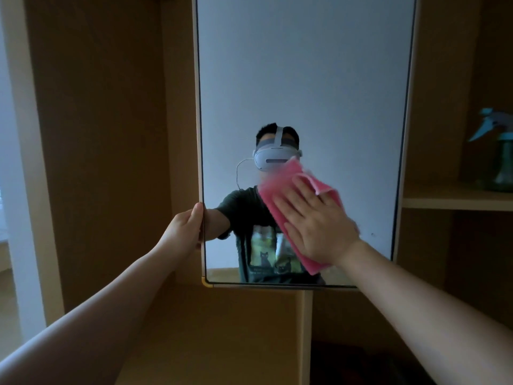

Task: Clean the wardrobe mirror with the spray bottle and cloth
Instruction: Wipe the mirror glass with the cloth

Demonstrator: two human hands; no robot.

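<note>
Head view, one entry per item. Mirror (pixel 302 79): tall framed panel on a wardrobe (pixel 433 79) door, upright, facing the person and filling the middle of the view; its glass reflects the person. Left hand (pixel 186 226): grips the mirror's left frame edge low down, thumb (pixel 197 211) on the front, the other fingers hidden behind the door; judged to be steadying the panel so that it does not swing away under pressure. Cloth (pixel 280 187): pink, spread flat against the lower middle of the glass, one corner folded over a fingertip, its upper edge blurred. Right hand (pixel 319 226): laid palm-down on the cloth, fingers (pixel 308 201) straight and spread, not curled, pressing cloth to glass; the spread probably keeps a wide patch in contact. Spray bottle (pixel 499 151): teal trigger head, stands upright on a shelf (pixel 455 200) to the right, well apart from both hands, parked within reach. Step in hand, as a judgement: wiping, with the upper glass not yet reached by the cloth.
</note>
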